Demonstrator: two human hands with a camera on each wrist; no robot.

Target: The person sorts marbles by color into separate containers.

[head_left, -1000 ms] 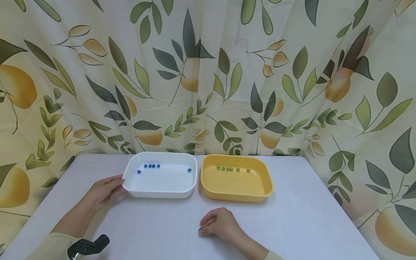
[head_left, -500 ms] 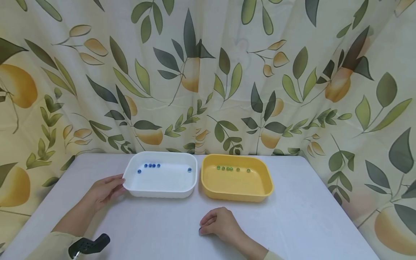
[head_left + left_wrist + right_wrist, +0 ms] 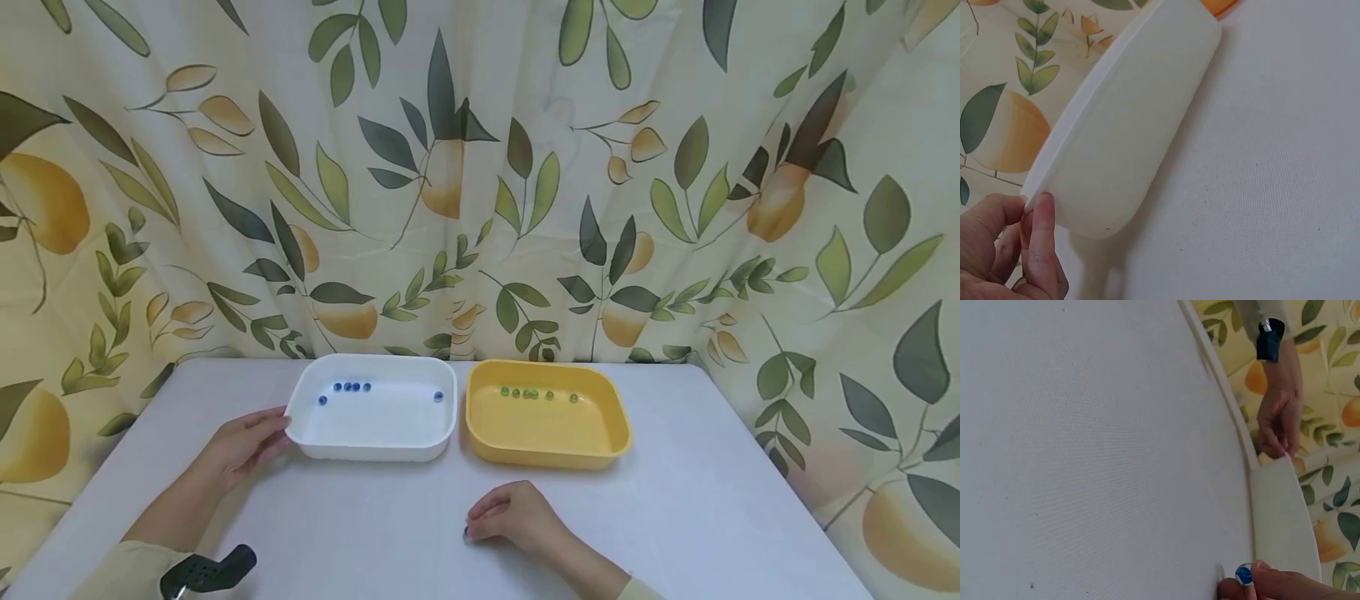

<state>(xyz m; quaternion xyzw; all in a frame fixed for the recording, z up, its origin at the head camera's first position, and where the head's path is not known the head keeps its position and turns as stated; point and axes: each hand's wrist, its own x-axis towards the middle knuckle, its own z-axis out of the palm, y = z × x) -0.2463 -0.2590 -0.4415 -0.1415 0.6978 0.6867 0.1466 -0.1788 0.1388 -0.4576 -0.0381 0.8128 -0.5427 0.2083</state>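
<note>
My left hand (image 3: 243, 448) grips the left end of a white tray (image 3: 375, 452); in the left wrist view its thumb and fingers pinch the tray's rim (image 3: 1054, 156). Several blue marbles (image 3: 322, 401) lie inside this tray, most in a row near the back and one at the right. In front of the trays, low over the table, my right hand (image 3: 521, 518) pinches a blue and white marble (image 3: 1244, 574) between thumb and fingers. Only a sliver of that marble shows in the head view. A yellow tray (image 3: 551, 457) holds several green marbles (image 3: 550, 396) near its back wall.
The two trays stand side by side near the back of the table (image 3: 360, 525), with a narrow gap between them. Behind the table hangs a curtain (image 3: 480, 183) printed with leaves and fruit. A black strap mount (image 3: 208, 572) sits on the left wrist.
The right hand has shifted slightly to the right with the marble in its fingers. The whole head view has dropped a little, from a small camera movement. The left hand keeps its hold.
</note>
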